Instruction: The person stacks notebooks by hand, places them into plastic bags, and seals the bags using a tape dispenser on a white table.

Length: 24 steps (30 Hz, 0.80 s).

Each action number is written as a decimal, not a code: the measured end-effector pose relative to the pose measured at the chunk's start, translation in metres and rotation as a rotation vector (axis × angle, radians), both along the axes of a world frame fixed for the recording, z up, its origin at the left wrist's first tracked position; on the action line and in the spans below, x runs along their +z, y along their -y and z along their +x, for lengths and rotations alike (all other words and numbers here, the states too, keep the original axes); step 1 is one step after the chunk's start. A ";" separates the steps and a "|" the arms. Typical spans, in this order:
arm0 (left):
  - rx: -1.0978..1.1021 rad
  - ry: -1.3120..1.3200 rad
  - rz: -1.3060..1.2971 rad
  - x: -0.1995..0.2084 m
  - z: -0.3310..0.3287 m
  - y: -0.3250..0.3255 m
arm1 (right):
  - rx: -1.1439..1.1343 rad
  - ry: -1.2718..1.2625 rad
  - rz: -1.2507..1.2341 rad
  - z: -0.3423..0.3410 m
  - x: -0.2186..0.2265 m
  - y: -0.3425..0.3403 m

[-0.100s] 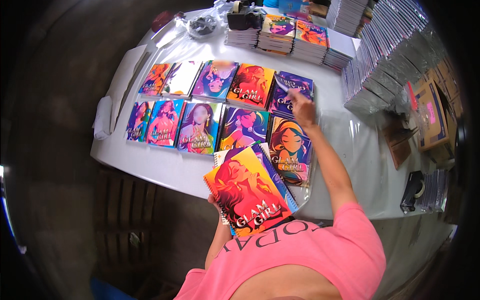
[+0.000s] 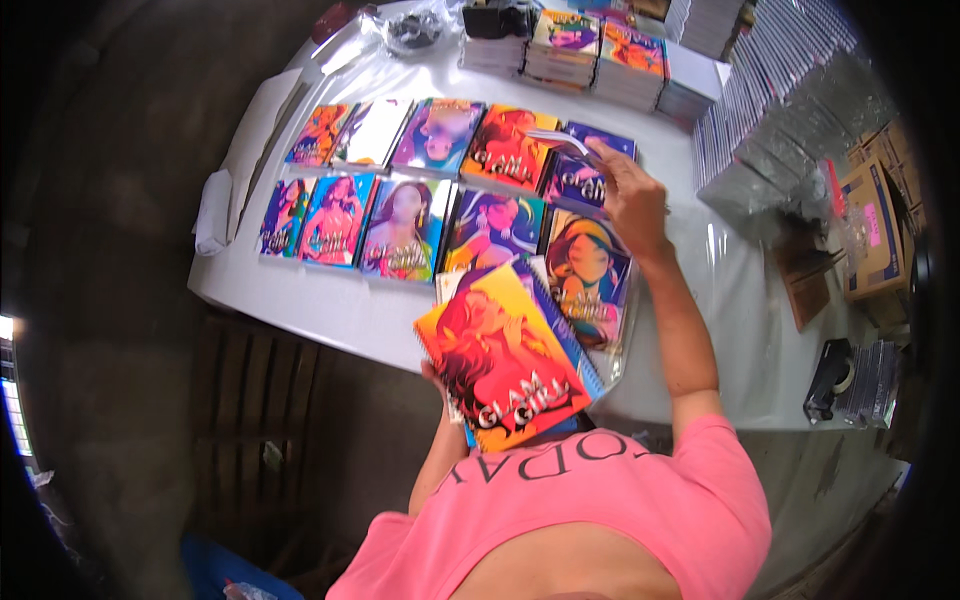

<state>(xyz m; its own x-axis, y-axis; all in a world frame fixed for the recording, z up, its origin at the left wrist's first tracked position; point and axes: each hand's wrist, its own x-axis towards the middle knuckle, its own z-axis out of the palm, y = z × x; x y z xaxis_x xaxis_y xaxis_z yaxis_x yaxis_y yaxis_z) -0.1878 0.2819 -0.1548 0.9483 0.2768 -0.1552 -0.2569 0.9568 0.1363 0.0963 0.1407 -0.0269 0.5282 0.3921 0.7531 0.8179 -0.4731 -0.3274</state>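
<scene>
Several spiral notebooks (image 2: pixel 505 365) lie fanned in a pile against my chest, the top one red and orange with an illustrated figure. My left hand (image 2: pixel 432 378) grips the pile at its left edge, with most of its fingers hidden beneath. My right hand (image 2: pixel 632 198) pinches the edge of a thin notebook (image 2: pixel 568 142), seen nearly edge-on and tilted. This notebook is over the purple notebook stack (image 2: pixel 580 183) at the right end of the far row. Nearer to me, a notebook with a yellow-haired figure (image 2: pixel 588 275) tops another stack.
Two rows of colourful notebook stacks (image 2: pixel 405 225) cover the middle of the white table (image 2: pixel 290 310). Taller notebook stacks (image 2: pixel 630 75) and a tape dispenser (image 2: pixel 497 20) stand at the back. Piled notebooks (image 2: pixel 770 110), a cardboard box (image 2: pixel 875 225) and another tape dispenser (image 2: pixel 830 380) are at right.
My right hand has risen slightly with the thin notebook, which now lies flatter and farther from the purple stack. The whole view has shifted a little. My left hand keeps its hold.
</scene>
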 end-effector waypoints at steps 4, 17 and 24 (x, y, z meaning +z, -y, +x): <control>-0.073 0.031 0.021 0.007 0.017 0.000 | 0.198 0.262 -0.252 -0.133 0.055 0.031; -0.447 0.076 -0.047 0.025 0.052 0.071 | -0.045 -0.306 -0.384 -0.171 -0.024 0.220; -0.617 0.067 -0.688 0.008 0.107 0.139 | 0.393 0.077 -0.089 -0.154 -0.022 0.268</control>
